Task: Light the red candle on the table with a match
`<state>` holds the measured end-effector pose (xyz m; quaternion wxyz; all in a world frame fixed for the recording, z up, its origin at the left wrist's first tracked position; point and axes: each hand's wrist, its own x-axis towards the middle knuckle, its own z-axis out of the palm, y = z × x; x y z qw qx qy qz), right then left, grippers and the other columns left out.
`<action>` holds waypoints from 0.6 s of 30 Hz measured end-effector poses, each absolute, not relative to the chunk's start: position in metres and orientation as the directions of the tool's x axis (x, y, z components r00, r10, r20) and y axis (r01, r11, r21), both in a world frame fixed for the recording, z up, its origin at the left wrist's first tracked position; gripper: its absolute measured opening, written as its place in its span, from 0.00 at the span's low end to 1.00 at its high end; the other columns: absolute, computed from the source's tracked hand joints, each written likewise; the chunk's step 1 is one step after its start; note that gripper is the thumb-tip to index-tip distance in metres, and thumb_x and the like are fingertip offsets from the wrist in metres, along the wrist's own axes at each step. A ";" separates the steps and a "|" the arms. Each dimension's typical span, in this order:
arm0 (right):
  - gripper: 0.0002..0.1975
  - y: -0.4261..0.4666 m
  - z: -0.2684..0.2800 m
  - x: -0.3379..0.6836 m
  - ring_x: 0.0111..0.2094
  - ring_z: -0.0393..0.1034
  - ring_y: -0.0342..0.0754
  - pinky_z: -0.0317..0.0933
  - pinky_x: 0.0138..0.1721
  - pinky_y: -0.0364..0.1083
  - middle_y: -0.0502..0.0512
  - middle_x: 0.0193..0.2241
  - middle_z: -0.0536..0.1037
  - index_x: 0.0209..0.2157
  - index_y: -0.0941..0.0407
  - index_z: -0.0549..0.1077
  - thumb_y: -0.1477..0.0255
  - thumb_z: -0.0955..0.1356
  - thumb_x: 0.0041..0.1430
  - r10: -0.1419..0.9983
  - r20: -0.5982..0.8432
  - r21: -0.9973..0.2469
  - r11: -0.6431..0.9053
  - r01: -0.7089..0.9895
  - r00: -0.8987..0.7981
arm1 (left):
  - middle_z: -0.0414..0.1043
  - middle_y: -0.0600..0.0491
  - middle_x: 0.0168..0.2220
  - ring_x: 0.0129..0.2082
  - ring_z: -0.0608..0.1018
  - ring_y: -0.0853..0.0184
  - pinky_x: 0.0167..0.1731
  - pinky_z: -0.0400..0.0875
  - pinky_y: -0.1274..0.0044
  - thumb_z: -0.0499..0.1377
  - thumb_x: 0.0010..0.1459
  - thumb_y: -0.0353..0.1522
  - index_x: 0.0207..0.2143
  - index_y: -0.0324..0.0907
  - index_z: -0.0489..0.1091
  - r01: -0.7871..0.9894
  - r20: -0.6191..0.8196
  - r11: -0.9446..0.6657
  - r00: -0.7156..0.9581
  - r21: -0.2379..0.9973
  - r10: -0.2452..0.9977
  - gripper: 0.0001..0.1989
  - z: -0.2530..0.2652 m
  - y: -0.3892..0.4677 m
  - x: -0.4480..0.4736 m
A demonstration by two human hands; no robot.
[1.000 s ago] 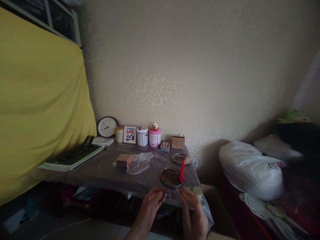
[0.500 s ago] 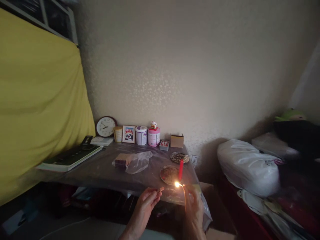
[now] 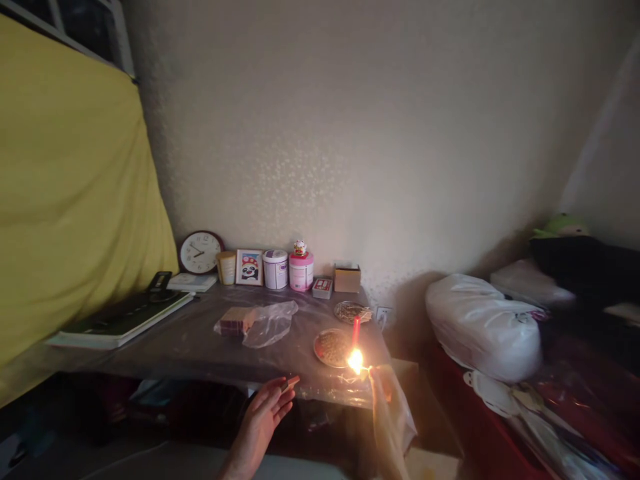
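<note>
My right hand (image 3: 386,399) pinches a lit match (image 3: 365,371) near the table's right front corner; the glare washes out part of the hand. Its bright flame (image 3: 355,361) overlaps the lower part of a red candle (image 3: 357,328), which stands upright by a round metal plate (image 3: 333,348). Whether flame and candle touch I cannot tell. My left hand (image 3: 265,410) is in front of the table edge, a small matchbox (image 3: 291,383) held between thumb and fingers. Behind the candle, a second plate (image 3: 345,311) carries several thin sticks.
On the table (image 3: 200,347) lie a brown pack (image 3: 237,321) and a clear plastic bag (image 3: 273,325). A clock (image 3: 201,253), picture frame (image 3: 249,267), tins (image 3: 276,270) and an open carton (image 3: 347,278) line the wall. A yellow cloth (image 3: 75,200) hangs left; white bags (image 3: 480,327) sit right.
The match flame has grown larger and brighter, and now overlaps the candle's lower part. My left hand has moved left with the matchbox, away from the right hand. The view has shifted slightly right.
</note>
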<state>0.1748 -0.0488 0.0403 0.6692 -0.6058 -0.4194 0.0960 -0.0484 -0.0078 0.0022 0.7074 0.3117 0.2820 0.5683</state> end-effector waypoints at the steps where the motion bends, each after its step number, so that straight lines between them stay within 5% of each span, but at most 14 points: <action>1: 0.14 -0.049 0.040 0.175 0.27 0.67 0.46 0.60 0.29 0.42 0.48 0.23 0.72 0.28 0.54 0.71 0.59 0.63 0.56 0.653 0.425 -0.901 0.236 0.365 0.627 | 0.76 0.46 0.45 0.41 0.76 0.61 0.45 0.66 0.68 0.64 0.46 0.37 0.36 0.43 0.73 -0.632 -0.050 0.168 0.200 0.756 0.979 0.13 0.001 -0.008 -0.049; 11: 0.18 -0.043 0.031 0.178 0.31 0.69 0.48 0.62 0.32 0.43 0.52 0.29 0.76 0.31 0.56 0.73 0.55 0.66 0.49 0.689 0.274 -0.960 0.234 0.151 0.671 | 0.76 0.47 0.45 0.39 0.77 0.63 0.43 0.68 0.70 0.65 0.46 0.38 0.35 0.44 0.73 -0.634 -0.083 0.190 0.195 0.750 0.977 0.13 0.004 -0.017 -0.055; 18: 0.17 -0.043 0.035 0.178 0.24 0.67 0.45 0.61 0.25 0.41 0.49 0.21 0.74 0.24 0.56 0.73 0.56 0.71 0.40 0.674 0.178 -0.972 0.234 0.022 0.717 | 0.76 0.46 0.44 0.38 0.77 0.63 0.41 0.68 0.70 0.64 0.46 0.38 0.35 0.43 0.73 -0.637 -0.075 0.182 0.191 0.749 0.979 0.13 0.006 -0.020 -0.050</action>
